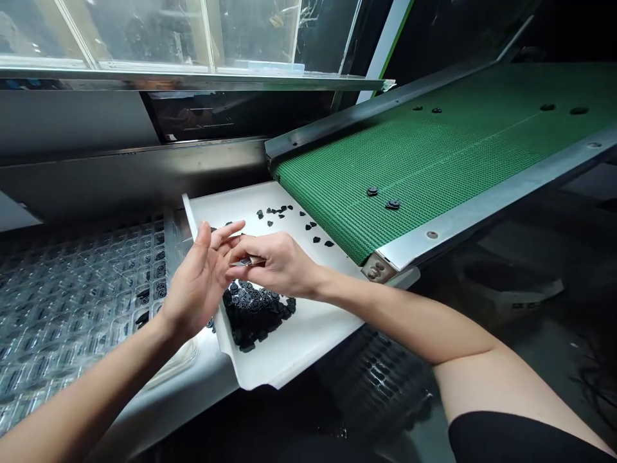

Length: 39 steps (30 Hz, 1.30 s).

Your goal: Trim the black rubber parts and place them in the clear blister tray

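Over the white tray (308, 328), my left hand (197, 280) is turned palm up, its thumb and forefinger stretched apart. My right hand (272, 260) meets it from the right, fingers pinched together at the left fingers. A small pale edge shows in that pinch, too little to name. Just below both hands lies a heap of small black round plastic parts (255, 315), some with a spoked face. Small loose black pieces (274, 210) are scattered in the far part of the tray. What may lie in the left palm is hidden.
A green conveyor belt (409, 161) slopes up to the right from the tray, carrying several black parts (393, 204). Its metal side rail (482, 209) borders the near side. On the left are clear plastic trays with pockets (87, 289), a few holding black parts. Framed clear panels (144, 38) stand behind.
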Each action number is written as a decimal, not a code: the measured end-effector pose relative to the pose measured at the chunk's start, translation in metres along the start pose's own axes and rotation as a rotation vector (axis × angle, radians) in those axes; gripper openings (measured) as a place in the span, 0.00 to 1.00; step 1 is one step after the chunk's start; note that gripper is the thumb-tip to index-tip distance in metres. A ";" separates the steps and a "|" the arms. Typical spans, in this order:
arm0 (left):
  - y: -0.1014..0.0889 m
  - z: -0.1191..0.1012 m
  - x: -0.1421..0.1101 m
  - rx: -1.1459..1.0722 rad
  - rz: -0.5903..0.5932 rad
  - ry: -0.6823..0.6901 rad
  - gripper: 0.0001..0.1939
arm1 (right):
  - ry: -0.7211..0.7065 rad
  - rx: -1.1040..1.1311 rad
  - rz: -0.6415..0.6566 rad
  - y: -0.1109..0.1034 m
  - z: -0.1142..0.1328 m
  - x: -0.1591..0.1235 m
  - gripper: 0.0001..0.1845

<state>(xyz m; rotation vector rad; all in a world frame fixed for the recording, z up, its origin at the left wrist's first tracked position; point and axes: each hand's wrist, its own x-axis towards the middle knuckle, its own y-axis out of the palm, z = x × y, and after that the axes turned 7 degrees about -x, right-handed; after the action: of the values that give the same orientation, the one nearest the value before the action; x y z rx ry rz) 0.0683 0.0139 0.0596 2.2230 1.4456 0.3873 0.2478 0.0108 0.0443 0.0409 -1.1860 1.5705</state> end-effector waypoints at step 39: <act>0.055 0.044 0.278 0.225 -0.259 -0.056 0.16 | 0.408 0.198 -0.624 -0.075 0.060 -0.190 0.07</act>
<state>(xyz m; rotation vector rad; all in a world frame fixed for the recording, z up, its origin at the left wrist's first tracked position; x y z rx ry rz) 0.2457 0.2388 0.0468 2.1539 1.7948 0.0791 0.3462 -0.1756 0.0122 0.1922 -0.6094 1.0658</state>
